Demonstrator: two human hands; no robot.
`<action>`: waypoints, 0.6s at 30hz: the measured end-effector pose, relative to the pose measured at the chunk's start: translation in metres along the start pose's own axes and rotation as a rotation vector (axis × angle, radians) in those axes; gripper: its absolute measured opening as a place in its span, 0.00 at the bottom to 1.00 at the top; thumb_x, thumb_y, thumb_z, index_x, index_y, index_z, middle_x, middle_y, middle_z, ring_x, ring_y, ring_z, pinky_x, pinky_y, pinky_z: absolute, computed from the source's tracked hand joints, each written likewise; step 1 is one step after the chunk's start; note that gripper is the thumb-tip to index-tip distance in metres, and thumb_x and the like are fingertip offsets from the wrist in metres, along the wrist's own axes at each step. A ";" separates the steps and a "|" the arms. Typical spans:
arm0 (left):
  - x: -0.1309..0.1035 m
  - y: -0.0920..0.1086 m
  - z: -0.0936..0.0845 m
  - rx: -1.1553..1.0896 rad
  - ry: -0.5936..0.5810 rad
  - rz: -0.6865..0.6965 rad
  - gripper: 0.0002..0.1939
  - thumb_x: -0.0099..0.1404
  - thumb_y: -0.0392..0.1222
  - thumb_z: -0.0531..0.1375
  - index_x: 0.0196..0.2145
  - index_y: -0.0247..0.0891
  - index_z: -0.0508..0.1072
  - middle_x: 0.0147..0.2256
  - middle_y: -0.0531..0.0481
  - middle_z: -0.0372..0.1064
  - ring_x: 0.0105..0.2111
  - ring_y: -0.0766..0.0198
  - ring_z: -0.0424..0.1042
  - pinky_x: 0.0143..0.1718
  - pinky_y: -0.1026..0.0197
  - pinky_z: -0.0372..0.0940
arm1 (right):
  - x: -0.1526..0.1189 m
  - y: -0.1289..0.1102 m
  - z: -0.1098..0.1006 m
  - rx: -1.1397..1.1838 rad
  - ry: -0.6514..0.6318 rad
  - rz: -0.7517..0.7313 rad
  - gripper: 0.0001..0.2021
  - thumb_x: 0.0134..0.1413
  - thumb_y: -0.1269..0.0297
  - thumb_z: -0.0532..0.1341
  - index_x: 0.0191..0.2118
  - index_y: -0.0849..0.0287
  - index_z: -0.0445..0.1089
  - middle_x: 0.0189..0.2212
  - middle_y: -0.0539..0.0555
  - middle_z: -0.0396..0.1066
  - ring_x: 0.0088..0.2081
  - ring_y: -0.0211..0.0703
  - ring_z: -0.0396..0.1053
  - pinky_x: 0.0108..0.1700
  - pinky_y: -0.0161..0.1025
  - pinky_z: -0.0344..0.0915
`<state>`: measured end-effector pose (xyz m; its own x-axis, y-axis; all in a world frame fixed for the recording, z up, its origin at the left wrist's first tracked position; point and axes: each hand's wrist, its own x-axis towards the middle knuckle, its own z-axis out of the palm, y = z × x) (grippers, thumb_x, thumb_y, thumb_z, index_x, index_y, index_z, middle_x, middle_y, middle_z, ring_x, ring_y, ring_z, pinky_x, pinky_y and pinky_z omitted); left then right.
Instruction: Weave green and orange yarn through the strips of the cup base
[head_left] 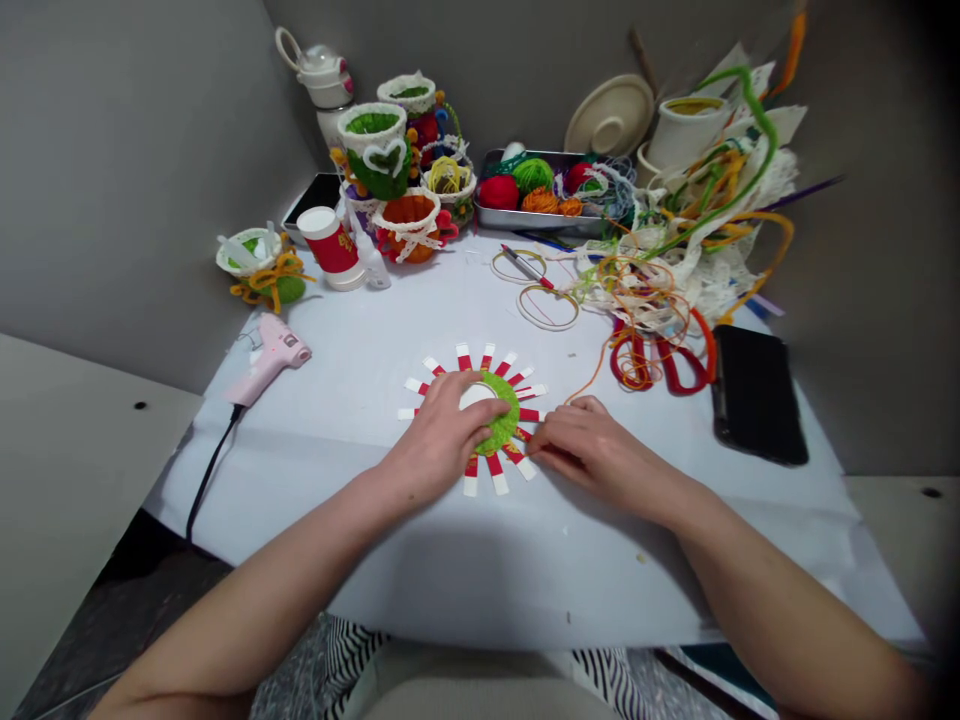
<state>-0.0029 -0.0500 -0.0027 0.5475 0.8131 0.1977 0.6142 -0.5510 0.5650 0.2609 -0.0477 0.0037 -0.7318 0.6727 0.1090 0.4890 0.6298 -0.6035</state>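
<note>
A cut paper cup base [495, 468] lies spread flat like a sun on the white table, its red and white strips pointing outward. Green yarn [508, 420] covers part of its round middle. My left hand [442, 430] rests over the left side, thumb and fingers pressing on the centre. At the right edge of the strips, my right hand [577, 440] has its fingers pinched together on the orange yarn [591, 383], which runs up to a tangle at the back right. The fingertips partly hide the yarn's end.
A pink glue gun [268, 365] with a black cord lies left. Red scissors [664, 365] and a black phone [760, 395] are right. Behind stand decorated cups [409, 225], a red and white cup [330, 248], a metal tray [536, 218] of yarn balls, and a lace pile [716, 265].
</note>
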 end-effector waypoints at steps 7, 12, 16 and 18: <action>0.001 0.000 -0.005 -0.007 0.038 0.022 0.19 0.74 0.30 0.54 0.56 0.46 0.73 0.62 0.42 0.60 0.62 0.46 0.62 0.64 0.33 0.63 | 0.001 -0.006 0.006 -0.111 0.072 -0.036 0.10 0.75 0.67 0.56 0.40 0.57 0.73 0.33 0.51 0.76 0.37 0.42 0.70 0.47 0.45 0.54; 0.000 0.000 -0.001 0.005 0.010 0.012 0.20 0.73 0.30 0.55 0.57 0.47 0.73 0.63 0.42 0.59 0.63 0.45 0.60 0.65 0.33 0.62 | 0.002 -0.008 0.020 -0.271 0.182 -0.069 0.12 0.75 0.69 0.55 0.40 0.58 0.74 0.32 0.53 0.76 0.36 0.44 0.69 0.45 0.44 0.54; 0.000 -0.001 0.001 0.000 0.008 0.007 0.20 0.73 0.31 0.55 0.57 0.47 0.74 0.63 0.42 0.59 0.64 0.44 0.61 0.66 0.32 0.62 | 0.003 -0.011 0.024 -0.327 0.227 -0.062 0.12 0.75 0.70 0.55 0.40 0.60 0.75 0.31 0.53 0.76 0.35 0.43 0.69 0.44 0.45 0.54; -0.001 -0.001 0.001 -0.005 -0.006 0.008 0.20 0.73 0.32 0.55 0.58 0.47 0.74 0.64 0.41 0.58 0.64 0.43 0.60 0.66 0.32 0.62 | 0.004 -0.012 0.025 -0.340 0.253 -0.053 0.13 0.75 0.68 0.55 0.40 0.60 0.75 0.31 0.53 0.76 0.34 0.43 0.69 0.44 0.44 0.54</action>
<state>-0.0031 -0.0501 -0.0047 0.5557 0.8077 0.1974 0.6072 -0.5564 0.5672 0.2406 -0.0625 -0.0081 -0.6414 0.6833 0.3487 0.6136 0.7298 -0.3015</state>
